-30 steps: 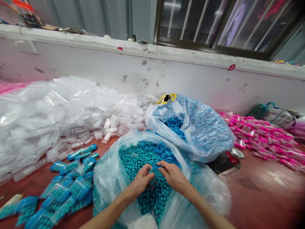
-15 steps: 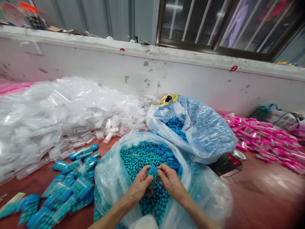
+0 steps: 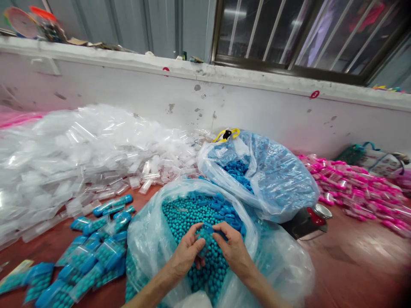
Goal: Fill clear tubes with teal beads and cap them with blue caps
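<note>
Fingers [image 3: 197, 246] of both hands are pinching a small bead-filled tube [image 3: 205, 236] above the bead bag [image 3: 150, 239], risking beads spilling if it tilts

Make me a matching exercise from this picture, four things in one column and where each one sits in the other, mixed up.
Things:
1. teal beads
2. clear empty tubes
3. pink packs
4. filled teal tubes

Places:
A. far right of the floor
B. big heap at left by the wall
C. floor left of the near bag
D. in the near bag, under both hands

Pairs: 1-D, 2-B, 3-A, 4-C
</note>
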### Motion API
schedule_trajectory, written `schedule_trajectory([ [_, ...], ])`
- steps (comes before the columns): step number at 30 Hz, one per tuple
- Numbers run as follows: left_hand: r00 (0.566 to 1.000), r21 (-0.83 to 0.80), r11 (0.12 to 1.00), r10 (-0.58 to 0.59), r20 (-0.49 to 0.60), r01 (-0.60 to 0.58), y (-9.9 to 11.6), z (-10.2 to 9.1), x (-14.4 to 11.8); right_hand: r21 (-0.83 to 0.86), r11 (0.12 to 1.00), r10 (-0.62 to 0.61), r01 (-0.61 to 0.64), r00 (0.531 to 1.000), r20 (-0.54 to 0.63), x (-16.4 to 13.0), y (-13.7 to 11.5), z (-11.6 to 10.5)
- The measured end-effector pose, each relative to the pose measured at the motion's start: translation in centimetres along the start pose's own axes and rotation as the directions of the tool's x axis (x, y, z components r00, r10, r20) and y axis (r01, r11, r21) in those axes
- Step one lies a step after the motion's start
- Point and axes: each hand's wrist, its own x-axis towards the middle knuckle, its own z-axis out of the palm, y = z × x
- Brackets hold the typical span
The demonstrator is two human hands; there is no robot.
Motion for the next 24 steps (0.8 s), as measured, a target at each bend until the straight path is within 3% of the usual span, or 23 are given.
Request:
schedule_trajectory([
  [4, 1.000, -0.057, 0.998, -0.012, 0.024, 0.013, 0.3, -0.1, -0.1, -0.045, 0.965, -0.257, 0.259, 0.966, 0.041, -0.5, 0.3, -0.2],
  [12, 0.998, -0.161, 0.985, -0.048, 0.041, 0.054, 0.7, 0.1, -0.4, -0.144, 0.903, -0.394, 0.404, 0.915, 0.090, -0.6, 0.8, -0.5],
  [19, 0.999, -0.177, 0.984, -0.031, -0.011, 0.028, -1.3, -0.1, 0.4, -0.227, 0.777, -0.557, 0.587, 0.809, 0.187, -0.7, 1.4, -0.4],
  [21, 0.999, -0.105, 0.994, 0.030, -0.034, -0.033, -1.6, -0.2, 0.6, -0.165, 0.834, -0.512, 0.527, 0.850, 0.127, -0.7, 1.8, 0.0],
  [24, 0.988, 0.083, 0.988, 0.138, -0.066, -0.133, -1.5, -0.5, 0.4, -0.011, 0.972, -0.234, 0.236, 0.968, 0.084, -0.5, 2.4, 0.7],
])
